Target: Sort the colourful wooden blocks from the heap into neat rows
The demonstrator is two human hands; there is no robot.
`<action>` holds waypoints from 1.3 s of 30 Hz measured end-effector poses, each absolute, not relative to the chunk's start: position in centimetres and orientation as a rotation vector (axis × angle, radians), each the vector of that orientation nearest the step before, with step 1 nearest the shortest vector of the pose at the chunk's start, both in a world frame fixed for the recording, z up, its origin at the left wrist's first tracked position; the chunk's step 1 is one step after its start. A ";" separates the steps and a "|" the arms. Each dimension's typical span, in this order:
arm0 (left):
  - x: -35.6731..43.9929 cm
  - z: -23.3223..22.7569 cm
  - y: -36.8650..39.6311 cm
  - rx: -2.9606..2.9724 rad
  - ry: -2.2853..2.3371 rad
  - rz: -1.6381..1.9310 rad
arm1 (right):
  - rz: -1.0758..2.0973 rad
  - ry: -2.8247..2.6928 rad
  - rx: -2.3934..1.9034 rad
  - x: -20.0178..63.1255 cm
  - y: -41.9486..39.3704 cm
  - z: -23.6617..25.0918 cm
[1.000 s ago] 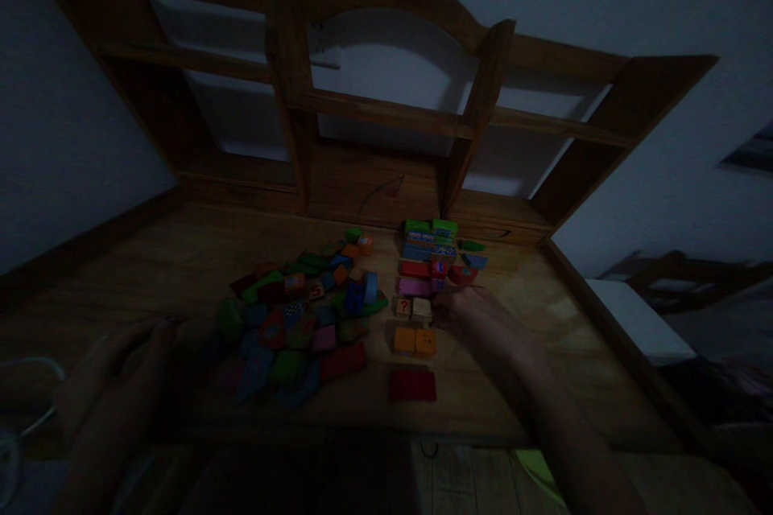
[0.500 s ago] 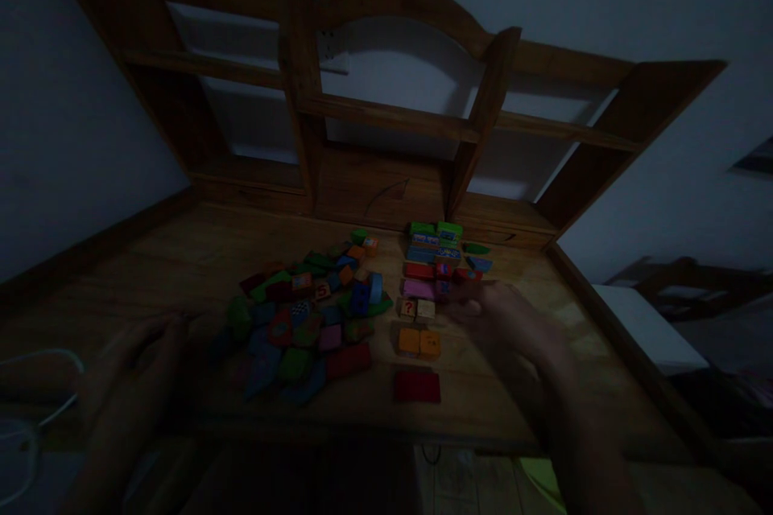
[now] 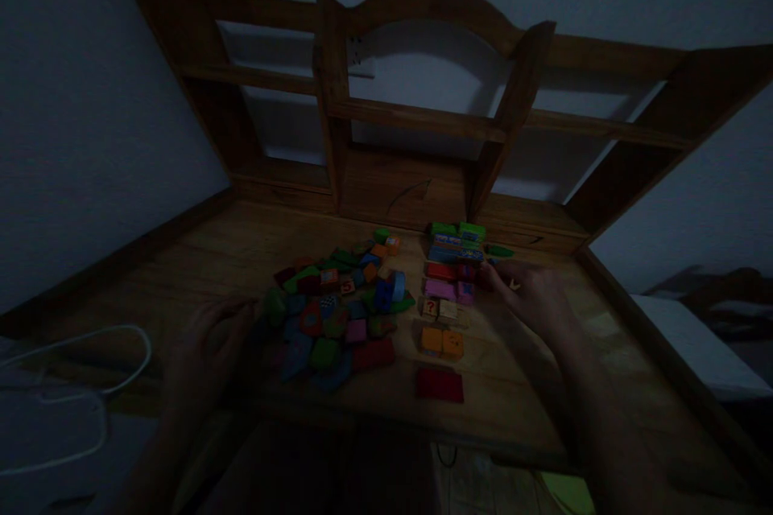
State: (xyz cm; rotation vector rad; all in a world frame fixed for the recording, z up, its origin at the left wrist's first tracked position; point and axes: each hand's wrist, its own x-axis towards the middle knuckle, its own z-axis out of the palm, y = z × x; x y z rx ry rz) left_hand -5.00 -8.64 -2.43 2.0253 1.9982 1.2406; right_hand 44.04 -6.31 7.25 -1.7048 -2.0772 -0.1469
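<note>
Dim light over a wooden table (image 3: 181,273), and the landmark here is the loose heap of coloured blocks (image 3: 338,310) in the middle of it. The left hand (image 3: 208,342) lies flat on the wood just left of the heap, palm down, fingers (image 3: 238,307) spread and relaxed, tips right at the heap's edge and gripping nothing. To the right of the heap runs a sorted column of blocks: green blocks (image 3: 457,230) at the far end, then blue blocks (image 3: 447,252), a red block (image 3: 440,270), a pink block (image 3: 440,288), a pair of pale blocks (image 3: 439,308) with one showing a question mark, two orange cubes (image 3: 442,342), and nearest the person a dark red flat block (image 3: 440,385) lying apart from the rest. The right hand (image 3: 537,298) is further right of the heap, just beside the red and pink rows of that column. Its fingers (image 3: 496,278) are curled at a small dark red piece (image 3: 483,273) at the column's right side; in this gloom I cannot tell whether they are gripping it or only touching it. Beyond the heap rises a wooden shelf unit (image 3: 416,109) with an arched top. Far left of the heap, a white cable (image 3: 90,374) loops along the near edge.
</note>
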 end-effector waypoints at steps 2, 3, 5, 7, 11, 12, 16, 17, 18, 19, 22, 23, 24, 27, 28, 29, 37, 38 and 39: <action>-3.1 -1.0 -9.7 2.057 1.875 1.186 | -0.133 -2.076 -1.693 43.9 -6.0 6.7; -2.3 -0.5 -10.2 2.139 1.785 1.150 | -0.125 -2.072 -1.687 43.9 -5.8 6.5; -0.9 0.1 -11.1 2.290 1.570 0.971 | -0.106 -2.063 -1.685 43.8 -5.6 6.0; 0.0 0.0 -11.6 2.431 1.398 0.851 | -0.095 -2.051 -1.697 43.8 -5.3 5.5; 1.0 -1.6 -11.7 2.639 1.336 0.772 | -0.061 -2.031 -1.713 43.9 -4.8 4.8; 1.2 -1.9 -11.6 2.662 1.354 0.769 | -0.058 -2.026 -1.716 44.0 -4.7 4.6; 1.9 -2.6 -11.5 2.690 1.421 0.792 | -0.082 -2.008 -1.711 44.1 -4.6 4.4; 2.1 -2.5 -11.5 2.688 1.431 0.803 | -0.077 -2.009 -1.705 44.1 -4.6 4.4; 2.2 -2.3 -11.5 2.688 1.432 0.816 | -0.068 -2.015 -1.699 44.0 -4.7 4.5; 2.3 -2.1 -11.6 2.686 1.432 0.829 | -0.057 -2.021 -1.697 43.9 -4.7 4.5; 2.5 -1.7 -11.5 2.681 1.409 0.857 | -0.033 -2.025 -1.712 43.8 -4.7 4.5; 2.5 -1.6 -11.4 2.680 1.403 0.863 | -0.035 -2.028 -1.719 43.8 -4.7 4.5; 2.5 -1.6 -11.3 2.676 1.403 0.863 | -0.040 -2.032 -1.725 43.8 -4.7 4.5; 2.4 -1.8 -10.8 2.662 1.425 0.864 | -0.078 -2.053 -1.732 43.8 -4.7 4.3; 2.5 -1.9 -10.6 2.659 1.434 0.869 | -0.093 -2.055 -1.733 43.8 -4.7 4.3; 2.5 -2.0 -10.5 2.660 1.438 0.877 | -0.107 -2.054 -1.732 43.8 -4.7 4.3; 2.9 -3.5 -10.3 2.429 1.607 1.145 | -0.157 -2.073 -1.691 43.2 -4.8 4.4; 2.8 -3.6 -10.3 2.397 1.615 1.167 | -0.157 -2.073 -1.693 43.2 -4.8 4.4; 2.8 -3.6 -10.3 2.379 1.619 1.189 | -0.154 -2.074 -1.694 43.2 -4.8 4.4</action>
